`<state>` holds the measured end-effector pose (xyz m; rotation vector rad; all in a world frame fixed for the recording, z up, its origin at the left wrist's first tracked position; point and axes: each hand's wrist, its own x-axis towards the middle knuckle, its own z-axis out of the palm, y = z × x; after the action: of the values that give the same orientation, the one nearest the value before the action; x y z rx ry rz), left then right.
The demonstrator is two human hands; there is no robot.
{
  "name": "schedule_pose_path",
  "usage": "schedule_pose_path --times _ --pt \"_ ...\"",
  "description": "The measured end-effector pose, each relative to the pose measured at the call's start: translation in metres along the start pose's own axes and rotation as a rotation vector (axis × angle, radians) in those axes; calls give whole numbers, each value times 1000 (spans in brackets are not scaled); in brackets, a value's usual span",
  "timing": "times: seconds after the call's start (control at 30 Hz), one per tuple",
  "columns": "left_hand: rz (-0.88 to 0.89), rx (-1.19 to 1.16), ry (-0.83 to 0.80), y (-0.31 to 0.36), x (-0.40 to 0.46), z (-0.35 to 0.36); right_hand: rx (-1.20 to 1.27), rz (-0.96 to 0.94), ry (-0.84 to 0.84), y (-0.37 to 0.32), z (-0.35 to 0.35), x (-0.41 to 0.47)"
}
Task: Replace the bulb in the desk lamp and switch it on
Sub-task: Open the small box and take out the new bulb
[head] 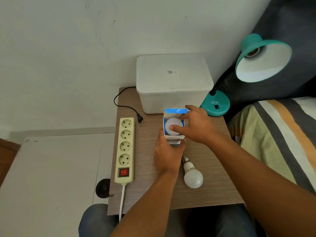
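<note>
Bulb (173, 126) dome-up in opened box (174, 134)

Left hand (168, 155) clasping box at near side; right hand (199, 127) spread wide over dome, thumb touching, from right.

Matt wood-grain table (213, 168); frosted plastic box (174, 82); glossy teal lampshade (256, 47).

The boxed bulb (173, 126) shows only its dome; carton (174, 139) print is unreadable.

Left hand (168, 155) cupped in grip, right hand (199, 128) above it, thumb and fingers spread
</note>
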<state>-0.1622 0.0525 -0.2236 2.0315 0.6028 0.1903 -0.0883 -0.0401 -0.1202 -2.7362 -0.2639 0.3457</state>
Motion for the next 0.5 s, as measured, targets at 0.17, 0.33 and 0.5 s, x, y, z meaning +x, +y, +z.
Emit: schedule_pose_path --times 0.17,0.33,0.5 --pt "-44 -6 -14 2 0 -1 208 35 68 -2 -21 -20" --pt "-77 -4 -55 7 0 -8 460 63 136 4 -41 -55" --pt "-78 51 -151 11 -6 -20 816 206 225 28 -42 -90"
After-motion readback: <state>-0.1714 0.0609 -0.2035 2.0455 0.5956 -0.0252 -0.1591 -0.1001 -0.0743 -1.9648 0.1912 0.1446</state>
